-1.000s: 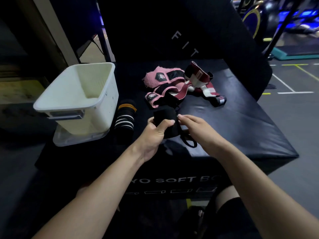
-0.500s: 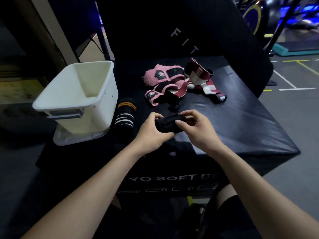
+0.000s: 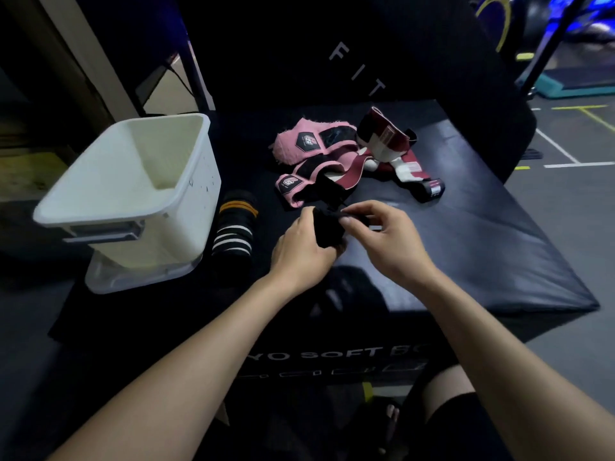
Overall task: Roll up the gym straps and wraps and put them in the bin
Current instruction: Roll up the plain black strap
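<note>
We see a black wrap (image 3: 327, 229), rolled into a tight bundle, held just above the middle of the black padded box (image 3: 466, 247) that serves here as the desk. Beyond it, toward the far edge, lies a loose heap of pink-and-black wraps (image 3: 306, 161), touching a maroon-and-white wrap (image 3: 396, 151) whose ends trail to the right. To the left of the bundle a black rolled wrap with orange and white stripes (image 3: 234, 229) lies just beside the white bin (image 3: 133, 201), which stands on a clear lid at the box's left corner (its inside looks bare, as far as we can see). Nothing lies between the bundle and the bin but the striped roll. The left hand (image 3: 303, 249) is closed around the bundle from the side and below, fingers curled under it. The right hand (image 3: 382, 234) is narrowed to a pinch, thumb and forefinger gripping the bundle's top edge. Both forearms reach in from the bottom of the view, converging over the box, wrists slightly bent inward.
</note>
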